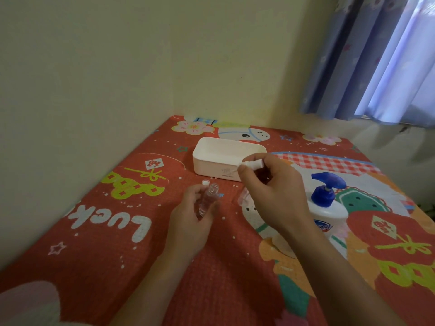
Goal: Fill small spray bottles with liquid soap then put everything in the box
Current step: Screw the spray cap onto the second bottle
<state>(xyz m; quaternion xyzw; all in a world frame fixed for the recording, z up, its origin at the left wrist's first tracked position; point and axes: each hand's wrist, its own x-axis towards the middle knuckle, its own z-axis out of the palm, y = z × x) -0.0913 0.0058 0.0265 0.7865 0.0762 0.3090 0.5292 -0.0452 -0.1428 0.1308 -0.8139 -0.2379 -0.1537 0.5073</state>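
My left hand (pixel 190 217) holds a small clear spray bottle (pixel 208 198) with its neck uncovered, just above the red patterned mat. My right hand (pixel 270 187) pinches the white spray head (pixel 253 164), whose thin tube points left over the box. The white open box (pixel 211 158) stands behind both hands. A small clear cap (pixel 205 182) lies on the mat by the bottle's neck. A second clear bottle (pixel 243 196) lies partly hidden under my right hand. The white soap bottle with a blue pump (pixel 326 196) stands to the right.
The red cartoon mat (pixel 117 220) covers the surface, which runs into a wall corner at the back and left. A blue curtain (pixel 376 55) hangs at the upper right.
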